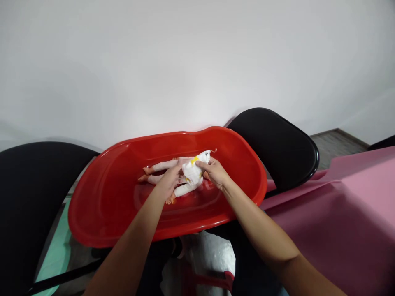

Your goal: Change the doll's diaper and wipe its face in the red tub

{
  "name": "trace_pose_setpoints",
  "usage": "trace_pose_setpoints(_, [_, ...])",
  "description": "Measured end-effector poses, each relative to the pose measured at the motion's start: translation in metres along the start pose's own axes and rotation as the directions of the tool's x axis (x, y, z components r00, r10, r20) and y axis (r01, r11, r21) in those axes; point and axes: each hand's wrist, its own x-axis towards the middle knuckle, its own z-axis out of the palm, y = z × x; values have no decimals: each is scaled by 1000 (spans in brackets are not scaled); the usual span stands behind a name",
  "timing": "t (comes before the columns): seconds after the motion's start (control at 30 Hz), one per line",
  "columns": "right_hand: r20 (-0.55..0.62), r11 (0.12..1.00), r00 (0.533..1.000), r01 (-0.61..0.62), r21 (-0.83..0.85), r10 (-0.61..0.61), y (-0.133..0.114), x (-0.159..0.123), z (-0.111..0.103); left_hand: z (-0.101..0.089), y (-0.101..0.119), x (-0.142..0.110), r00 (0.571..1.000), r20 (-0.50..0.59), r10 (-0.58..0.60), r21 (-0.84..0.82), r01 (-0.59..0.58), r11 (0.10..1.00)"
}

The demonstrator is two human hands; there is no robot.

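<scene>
A doll (186, 189) in white clothing lies in a red baby bathtub (101, 197), its bare feet toward the left and one arm reaching toward me. Above its upper body, a small white cloth (193, 173) with yellow print is stretched between my hands and hides part of the doll. My right hand (217, 172) pinches the cloth's right side, with the thumb on top. At the cloth's left edge, the fingers of my left hand (170, 177) are closed on it, partly hidden. The doll's head is mostly covered by the cloth and my right hand.
The tub rests between a black chair (274, 144) on the right and another black chair (27, 197) on the left. Pink sheeting (345, 222) drapes at the right. A mint-green object (57, 250) is at lower left. A white wall (185, 61) rises behind.
</scene>
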Motion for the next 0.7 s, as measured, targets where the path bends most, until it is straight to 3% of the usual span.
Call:
trace_pose_setpoints(0.1, [30,996,999,28,-87,-26,-1,-1,-2,4,2,2,995,-89,-33,-133,21,991])
trace_pose_setpoints(0.17, [0,990,999,53,-133,-53,1,0,-3,4,3,4,975,-191,111,-131,-137,982])
trace_pose_setpoints(0.23, [-40,985,997,64,-162,-71,4,3,-3,1,4,7,924,-283,257,-37,-278,960])
trace_pose_setpoints(0.33, [-55,981,995,69,-179,-80,10,6,-4,-3,6,7,844,-371,387,155,-354,922])
trace_pose_setpoints(0.4, [-73,977,991,93,-193,-109,14,9,-5,-5,8,4,860,-319,397,180,-357,917])
trace_pose_setpoints(0.47, [-113,959,981,122,-256,-155,15,11,-8,-5,10,1,913,-170,370,161,-345,925])
trace_pose_setpoints(0.53, [-177,904,954,156,-398,-243,15,12,-12,-6,11,-1,936,-38,349,221,-333,917])
trace_pose_setpoints(0.63, [-187,762,890,229,-606,-416,11,11,-15,-8,14,-1,913,-29,406,460,-349,817])
trace_pose_setpoints(0.7, [-125,766,903,269,-584,-412,10,10,-15,-9,16,-1,871,-71,486,565,-367,739])
